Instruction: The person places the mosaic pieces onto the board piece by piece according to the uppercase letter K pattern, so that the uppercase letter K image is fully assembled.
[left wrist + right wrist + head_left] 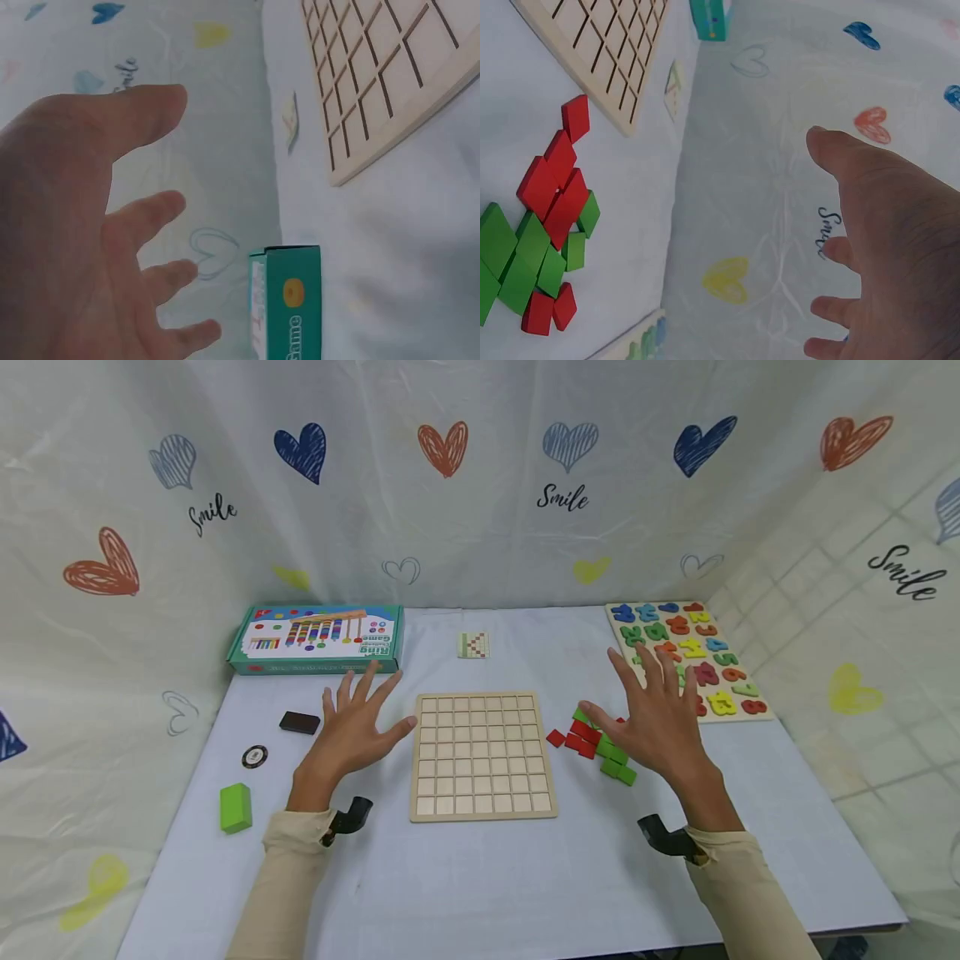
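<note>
Fingers spread, the left hand (pixel 348 739) hovers left of a wooden grid board (pixel 483 758) whose square cells hold no tiles. The right hand (pixel 660 718) is also spread, above the table on the board's other side, and holds nothing. Under and beside its thumb lies a loose cluster of red tiles (pixel 581 739) and green tiles (pixel 617 764), partly hidden by that hand in the head view. The right wrist view shows the red tiles (pixel 540 184) and green tiles (pixel 521 255) lying flat, close together. A small patterned card (pixel 473 645) lies behind the board.
A teal game box (pixel 315 640) stands at the back left. A letter puzzle board (pixel 731 697) lies at the back right. Down the left side are a black block (pixel 300 722), a round black-and-white disc (pixel 255 757) and a green block (pixel 236 808). A printed curtain (pixel 495 527) hangs behind.
</note>
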